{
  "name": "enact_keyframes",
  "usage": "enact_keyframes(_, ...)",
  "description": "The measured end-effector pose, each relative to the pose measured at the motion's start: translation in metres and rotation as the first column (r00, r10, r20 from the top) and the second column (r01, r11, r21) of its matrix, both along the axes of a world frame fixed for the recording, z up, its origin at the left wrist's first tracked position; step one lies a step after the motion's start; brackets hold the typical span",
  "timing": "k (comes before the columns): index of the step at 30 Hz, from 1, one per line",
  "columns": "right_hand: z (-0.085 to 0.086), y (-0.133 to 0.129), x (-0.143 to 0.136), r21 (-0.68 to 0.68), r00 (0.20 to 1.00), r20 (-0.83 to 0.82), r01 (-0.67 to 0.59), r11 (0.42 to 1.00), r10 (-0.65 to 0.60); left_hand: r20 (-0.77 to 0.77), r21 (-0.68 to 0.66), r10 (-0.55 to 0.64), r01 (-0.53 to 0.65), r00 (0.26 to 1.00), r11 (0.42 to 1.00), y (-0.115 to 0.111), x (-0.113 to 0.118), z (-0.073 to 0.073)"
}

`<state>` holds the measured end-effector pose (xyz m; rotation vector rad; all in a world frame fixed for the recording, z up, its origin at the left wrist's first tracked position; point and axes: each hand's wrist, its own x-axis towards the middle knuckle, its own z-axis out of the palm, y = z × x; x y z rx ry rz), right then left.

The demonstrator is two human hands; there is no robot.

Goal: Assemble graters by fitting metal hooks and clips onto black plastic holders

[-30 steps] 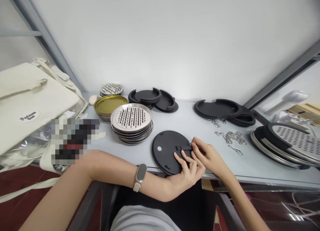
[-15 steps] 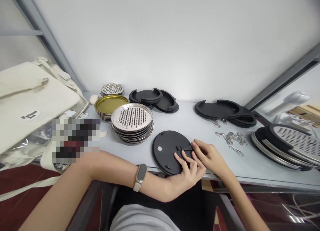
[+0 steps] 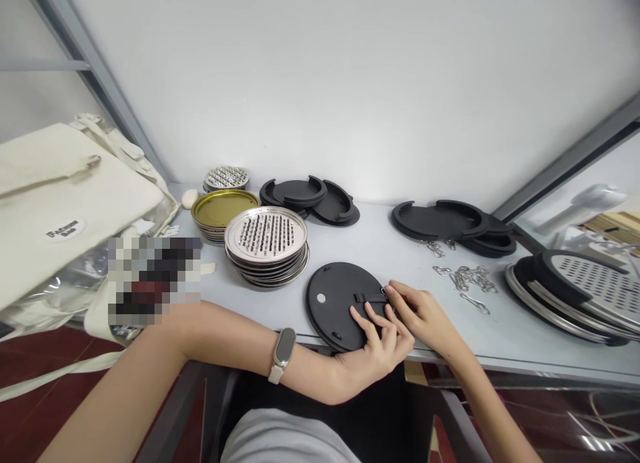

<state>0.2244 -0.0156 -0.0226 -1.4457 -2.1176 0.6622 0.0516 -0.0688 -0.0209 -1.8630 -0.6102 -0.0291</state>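
Note:
A round black disc (image 3: 340, 283) with a pale dot and a narrow slot lies near the table's front edge. Across its right part rests my left hand (image 3: 383, 343), its fingers spread on the surface. My right hand (image 3: 417, 313) is at the disc's right rim, fingertips pinched on a small metal clip (image 3: 385, 290) at the end of the slot. Part of the rim is hidden under both hands. To the right lies a pile of metal clips (image 3: 470, 278), with one loose clip (image 3: 475, 303) in front.
Stacked metal graters (image 3: 266, 235) and gold lids (image 3: 225, 208) stand left of the disc. Black rings (image 3: 300, 191) lie behind, more black rings (image 3: 435, 219) at back right. Graters with black rims (image 3: 595, 283) lie far right; a cream bag (image 3: 75, 203) is left.
The whole view has shifted slightly, with things appearing a little further right. Both hands keep nearly the same place on the disc.

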Motion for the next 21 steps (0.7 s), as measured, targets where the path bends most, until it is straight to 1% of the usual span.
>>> enact_keyframes(3,0.001,0.001,-0.001,0.004,1.0,0.006,-0.004,1.0,0.004,0.001,-0.042,-0.01,0.01,1.0,0.999,-0.001,-0.002,0.004)
enact_keyframes(6,0.001,0.001,0.0,0.013,1.0,0.008,-0.015,1.0,0.015,-0.033,-0.018,-0.013,0.012,0.999,1.0,-0.001,-0.003,0.007)
enact_keyframes(9,0.001,0.001,0.0,0.013,1.0,0.013,-0.02,1.0,0.02,-0.028,0.003,-0.001,0.001,1.0,1.0,-0.001,-0.002,0.005)
enact_keyframes(12,0.001,0.0,0.0,0.015,1.0,0.014,-0.022,1.0,0.022,-0.038,0.024,0.025,-0.024,0.999,0.999,0.0,-0.001,0.001)
enact_keyframes(15,0.001,0.0,0.0,0.023,1.0,0.014,-0.018,1.0,0.018,-0.067,0.09,0.034,-0.028,0.997,0.996,0.001,0.001,-0.003)
enact_keyframes(17,0.001,0.0,0.0,0.027,1.0,0.014,-0.015,1.0,0.014,-0.115,0.133,0.048,-0.032,0.992,0.991,0.002,0.001,-0.004)
enact_keyframes(19,0.001,-0.001,-0.001,0.033,1.0,0.014,-0.014,0.999,0.014,-0.213,0.208,0.103,-0.058,0.972,0.976,0.002,0.001,-0.002)
enact_keyframes(21,0.0,-0.001,-0.001,0.038,1.0,0.016,-0.012,0.999,0.011,-0.341,0.35,0.2,-0.074,0.919,0.934,0.002,0.001,0.0)
